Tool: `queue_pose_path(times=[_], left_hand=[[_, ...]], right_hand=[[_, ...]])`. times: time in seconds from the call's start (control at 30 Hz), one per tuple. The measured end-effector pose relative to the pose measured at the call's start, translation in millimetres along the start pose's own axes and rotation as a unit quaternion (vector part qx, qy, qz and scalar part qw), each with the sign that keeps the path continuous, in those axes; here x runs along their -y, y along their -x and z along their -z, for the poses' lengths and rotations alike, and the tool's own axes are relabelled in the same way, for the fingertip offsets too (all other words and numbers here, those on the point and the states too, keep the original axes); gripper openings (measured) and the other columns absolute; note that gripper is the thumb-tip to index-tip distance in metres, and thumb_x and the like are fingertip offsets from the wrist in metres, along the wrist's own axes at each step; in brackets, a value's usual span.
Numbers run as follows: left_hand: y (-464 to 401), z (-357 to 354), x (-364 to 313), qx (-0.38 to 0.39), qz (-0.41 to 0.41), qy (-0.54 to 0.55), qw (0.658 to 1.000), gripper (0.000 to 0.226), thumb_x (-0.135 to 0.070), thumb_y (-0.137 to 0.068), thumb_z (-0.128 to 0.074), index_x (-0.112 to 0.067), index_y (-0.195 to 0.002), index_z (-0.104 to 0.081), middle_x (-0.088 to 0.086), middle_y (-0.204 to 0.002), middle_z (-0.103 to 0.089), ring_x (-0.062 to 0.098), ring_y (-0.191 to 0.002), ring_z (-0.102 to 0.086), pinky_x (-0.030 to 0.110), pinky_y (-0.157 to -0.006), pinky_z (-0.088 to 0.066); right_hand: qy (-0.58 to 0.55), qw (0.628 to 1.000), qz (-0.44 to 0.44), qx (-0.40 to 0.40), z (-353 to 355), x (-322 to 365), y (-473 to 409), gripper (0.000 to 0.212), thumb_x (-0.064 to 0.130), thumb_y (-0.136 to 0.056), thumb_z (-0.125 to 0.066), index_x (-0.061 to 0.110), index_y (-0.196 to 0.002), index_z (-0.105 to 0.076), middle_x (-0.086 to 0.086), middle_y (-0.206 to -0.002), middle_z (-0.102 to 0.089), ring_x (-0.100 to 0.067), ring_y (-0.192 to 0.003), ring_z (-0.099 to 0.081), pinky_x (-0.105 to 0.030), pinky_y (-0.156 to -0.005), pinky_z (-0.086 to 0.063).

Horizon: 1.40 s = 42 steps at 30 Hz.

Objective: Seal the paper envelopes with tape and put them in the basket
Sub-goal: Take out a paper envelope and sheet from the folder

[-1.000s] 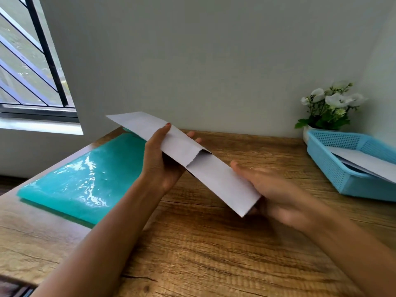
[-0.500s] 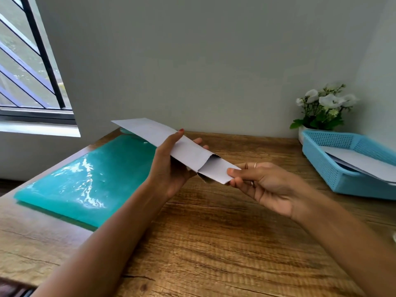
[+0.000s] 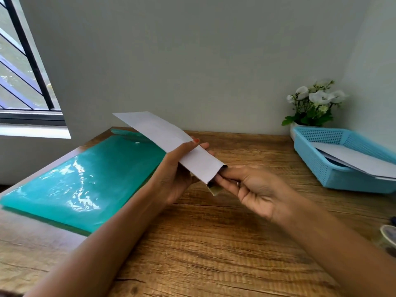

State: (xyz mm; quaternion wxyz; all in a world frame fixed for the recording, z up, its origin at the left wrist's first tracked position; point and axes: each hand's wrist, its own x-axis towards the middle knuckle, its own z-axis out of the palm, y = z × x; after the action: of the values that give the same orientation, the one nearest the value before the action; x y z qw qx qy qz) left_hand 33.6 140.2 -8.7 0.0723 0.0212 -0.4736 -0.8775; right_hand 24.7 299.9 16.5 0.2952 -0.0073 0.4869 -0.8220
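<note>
Left hand (image 3: 177, 168) grips envelope (image 3: 171, 146) mid-length; right hand (image 3: 252, 189) fingers pinch its end, apparently tucking flap. Crease flat, hold steady before taping.

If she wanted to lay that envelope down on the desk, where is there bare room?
Bare wood lies in the wide strip of the wooden desk between the glossy teal folder and the blue plastic basket, mostly in front of her hands. The basket already holds white paper, and a tape roll sits at the right edge.
</note>
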Motion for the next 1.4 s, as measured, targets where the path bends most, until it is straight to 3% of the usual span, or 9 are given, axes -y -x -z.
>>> queue_pose_path(times=[0.27,0.43,0.6,0.67,0.77,0.9,1.0,1.23,1.4], left_hand=[[-0.4,0.6,-1.3,-0.005,-0.004,0.013,1.0,0.062,-0.021,-0.074,-0.07,-0.006,-0.128,-0.045,0.015,-0.117,-0.065,0.029,-0.107,-0.063,0.048,-0.088,-0.052],[2.8,-1.4,-3.6,-0.004,-0.002,0.014,1.0,0.025,-0.021,-0.08,-0.063,-0.007,-0.101,-0.062,0.017,-0.112,-0.067,0.03,-0.107,-0.063,0.048,-0.095,-0.048],[4.3,1.2,-11.2,-0.002,-0.014,0.05,0.999,0.026,-0.018,-0.084,-0.057,-0.003,-0.106,-0.057,0.017,-0.114,-0.066,0.029,-0.107,-0.063,0.048,-0.094,-0.047],[4.3,1.7,-13.5,-0.006,-0.019,0.058,0.998,0.025,-0.017,-0.084,-0.056,-0.003,-0.105,-0.055,0.017,-0.113,-0.067,0.03,-0.108,-0.063,0.048,-0.094,-0.048],[2.5,3.6,-14.5,-0.006,-0.021,0.069,0.997,0.026,-0.013,-0.083,-0.056,-0.006,-0.107,-0.051,0.018,-0.112,-0.066,0.031,-0.111,-0.06,0.048,-0.094,-0.047],[0.2,8.1,-14.5,0.01,-0.017,0.05,0.999,0.032,-0.011,-0.074,-0.061,-0.006,-0.104,-0.051,0.017,-0.106,-0.058,0.031,-0.106,-0.056,0.047,-0.091,-0.047],[0.6,7.8,-14.7,0.013,-0.014,0.044,0.999,0.032,-0.01,-0.071,-0.06,-0.006,-0.102,-0.053,0.017,-0.106,-0.059,0.03,-0.104,-0.058,0.044,-0.086,-0.05],[2.5,4.0,-15.0,-0.003,-0.002,0.045,0.999,0.036,-0.006,-0.071,-0.061,-0.005,-0.106,-0.053,0.015,-0.103,-0.061,0.028,-0.102,-0.061,0.04,-0.079,-0.056],[1.3,4.2,-12.9,-0.034,-0.02,0.037,0.999,0.033,-0.004,-0.08,-0.062,-0.01,-0.111,-0.052,0.013,-0.105,-0.064,0.029,-0.106,-0.062,0.041,-0.085,-0.055]], right_hand=[[-0.115,0.99,-0.018,0.083,-4.5,-10.1,1.5,0.029,-0.013,-0.09,-0.039,-0.008,-0.113,-0.056,-0.024,-0.112,-0.066,-0.028,-0.107,-0.064,-0.037,-0.082,-0.055],[-0.107,0.987,-0.012,0.122,-5.5,-13.7,0.4,0.033,-0.013,-0.089,-0.038,-0.005,-0.116,-0.057,-0.02,-0.115,-0.067,-0.025,-0.11,-0.063,-0.035,-0.086,-0.053],[0.119,0.987,0.078,0.072,-1.0,-5.2,5.0,0.023,-0.009,-0.09,-0.046,-0.002,-0.101,-0.065,-0.017,-0.092,-0.072,-0.017,-0.077,-0.07,-0.025,-0.07,-0.059],[0.267,0.95,0.164,-0.005,3.1,-3.2,6.9,0.025,-0.006,-0.09,-0.044,0.005,-0.086,-0.066,-0.013,-0.079,-0.07,-0.014,-0.061,-0.063,-0.022,-0.056,-0.054],[0.452,0.825,0.328,-0.086,9.7,-0.8,3.3,0.023,-0.003,-0.087,-0.052,0.017,-0.088,-0.063,0.0,-0.083,-0.064,-0.007,-0.066,-0.055,-0.017,-0.058,-0.049],[0.601,0.697,0.391,-0.015,14.6,-2.0,-2.5,0.058,0.002,-0.082,-0.061,0.037,-0.126,-0.043,0.016,-0.123,-0.042,0.009,-0.1,-0.043,0.008,-0.077,-0.031],[0.659,0.608,0.441,-0.029,16.0,-8.2,-5.3,0.058,0.012,-0.085,-0.063,0.036,-0.131,-0.039,0.017,-0.134,-0.031,0.007,-0.111,-0.031,0.006,-0.086,-0.016],[0.611,0.57,0.544,-0.074,21.5,-2.4,-10.6,0.023,0.012,-0.079,-0.072,0.017,-0.101,-0.069,0.004,-0.108,-0.048,0.003,-0.097,-0.043,-0.002,-0.086,-0.035],[0.634,0.556,0.535,-0.038,22.9,0.6,-11.2,0.013,0.014,-0.077,-0.075,0.016,-0.09,-0.072,-0.001,-0.115,-0.052,-0.007,-0.103,-0.048,-0.027,-0.089,-0.04]])
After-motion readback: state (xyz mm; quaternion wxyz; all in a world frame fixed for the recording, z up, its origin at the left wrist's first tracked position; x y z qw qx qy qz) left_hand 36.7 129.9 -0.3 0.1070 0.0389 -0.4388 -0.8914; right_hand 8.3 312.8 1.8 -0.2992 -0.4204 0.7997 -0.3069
